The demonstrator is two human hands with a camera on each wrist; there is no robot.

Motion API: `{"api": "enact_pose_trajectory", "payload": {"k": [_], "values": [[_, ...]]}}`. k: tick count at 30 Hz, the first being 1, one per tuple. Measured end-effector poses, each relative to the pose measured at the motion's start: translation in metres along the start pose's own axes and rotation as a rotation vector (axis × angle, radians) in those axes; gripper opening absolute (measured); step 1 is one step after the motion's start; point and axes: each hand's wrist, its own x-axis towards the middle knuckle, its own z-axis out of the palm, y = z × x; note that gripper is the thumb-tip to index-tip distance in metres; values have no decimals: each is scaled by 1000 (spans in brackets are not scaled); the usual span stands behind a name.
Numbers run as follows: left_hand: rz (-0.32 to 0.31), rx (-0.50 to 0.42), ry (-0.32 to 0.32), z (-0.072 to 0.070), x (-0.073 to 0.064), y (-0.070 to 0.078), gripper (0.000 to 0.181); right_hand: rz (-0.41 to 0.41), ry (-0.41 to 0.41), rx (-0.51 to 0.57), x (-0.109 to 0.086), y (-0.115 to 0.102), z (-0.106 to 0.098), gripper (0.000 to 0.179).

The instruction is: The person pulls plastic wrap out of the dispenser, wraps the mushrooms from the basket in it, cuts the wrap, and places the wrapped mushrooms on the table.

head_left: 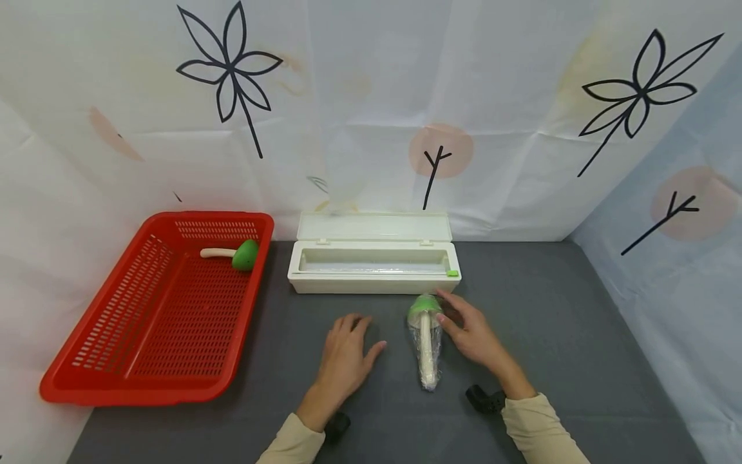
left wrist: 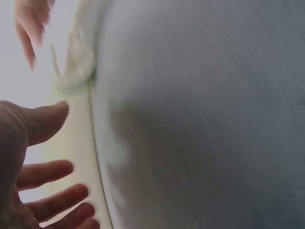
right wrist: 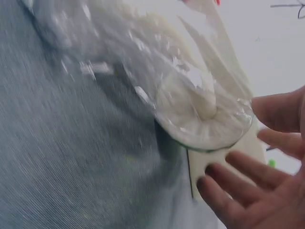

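Observation:
A toy mushroom (head_left: 426, 341) wrapped in clear plastic film lies on the dark table, its green cap pointing at the white box and its pale stem toward me. At the right side of the cap is my right hand (head_left: 472, 328), fingers spread, the thumb tip right at the film-covered rim. The right wrist view shows the pale underside of the cap (right wrist: 190, 124) through crinkled film. Left of the mushroom, my left hand (head_left: 344, 354) hovers over the table with fingers loosely extended and holds nothing. Its spread fingers (left wrist: 57, 200) also show in the left wrist view.
Behind the mushroom stands a long white film dispenser box (head_left: 371, 285), lid (head_left: 373, 227) raised, with a small green slider (head_left: 453, 273) at its right end. A red plastic basket (head_left: 139, 394) sits at the left, holding an unwrapped green-capped toy mushroom (head_left: 246, 255). Printed cloth (head_left: 371, 96) hangs behind.

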Motion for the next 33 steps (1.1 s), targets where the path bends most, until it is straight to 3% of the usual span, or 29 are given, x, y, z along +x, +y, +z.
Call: {"api": "enact_pose_trajectory", "payload": {"k": [2,4,9,14,20,26,33], "values": [[-5,114,57,-4,-4,-16,58,12,53,-57,-4,-5,3,56],[-19,179,70,-9,-7,-30,64,44,108,-113,-11,-11,7,58],[-30,214,24,-18,-14,-49,74,216,232,-243,-33,-34,27,65],[-32,227,-26,-21,-16,-53,77,358,208,-363,-53,-54,54,74],[-50,235,-37,-22,-16,-54,77,338,182,-468,-60,-59,73,57],[-48,240,-41,-22,-16,-55,76,333,175,-446,-58,-52,73,26],[-54,240,-42,-21,-16,-55,75,411,208,-414,-69,-47,41,21]]}}
